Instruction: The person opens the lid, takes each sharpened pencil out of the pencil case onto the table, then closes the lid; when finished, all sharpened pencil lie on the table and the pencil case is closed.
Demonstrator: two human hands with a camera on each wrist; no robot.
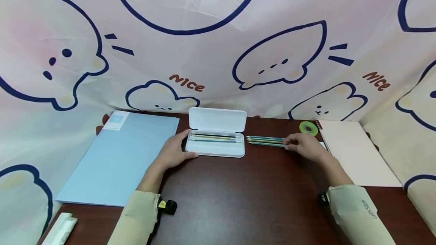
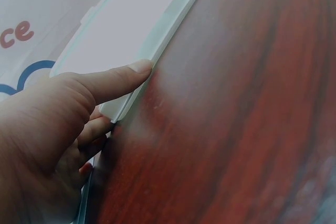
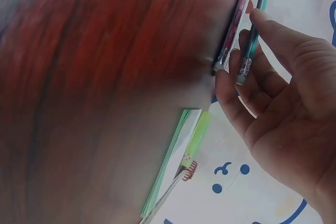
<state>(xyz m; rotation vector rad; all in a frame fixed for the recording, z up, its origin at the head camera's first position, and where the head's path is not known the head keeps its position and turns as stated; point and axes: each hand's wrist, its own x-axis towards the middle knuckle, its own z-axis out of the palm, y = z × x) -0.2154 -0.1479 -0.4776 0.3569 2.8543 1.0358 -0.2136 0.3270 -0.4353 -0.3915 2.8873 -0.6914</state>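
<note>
In the head view a white pencil case (image 1: pixel 215 150) lies at the back middle of the table, its lid (image 1: pixel 217 119) raised and several pencils (image 1: pixel 214 138) inside. My left hand (image 1: pixel 174 151) grips its left end, thumb along the front edge and fingers round the side; the left wrist view shows this thumb (image 2: pixel 121 80) on the rim. To the right of the case, several pencils (image 1: pixel 265 141) lie side by side with points toward it. My right hand (image 1: pixel 303 146) is at their blunt ends. In the right wrist view, its thumb and fingers pinch a teal pencil (image 3: pixel 255 32), and a pink-and-dark pencil (image 3: pixel 234 24) lies beside the fingertips.
A blue folder (image 1: pixel 116 158) covers the table's left side. On the right lies a white spiral notebook (image 1: pixel 357 150), with a green ring-shaped roll (image 1: pixel 308 128) beside its top corner. White wrapped packets (image 1: pixel 61 230) sit at the lower left. A printed curtain (image 1: pixel 218 59) stands behind the table.
</note>
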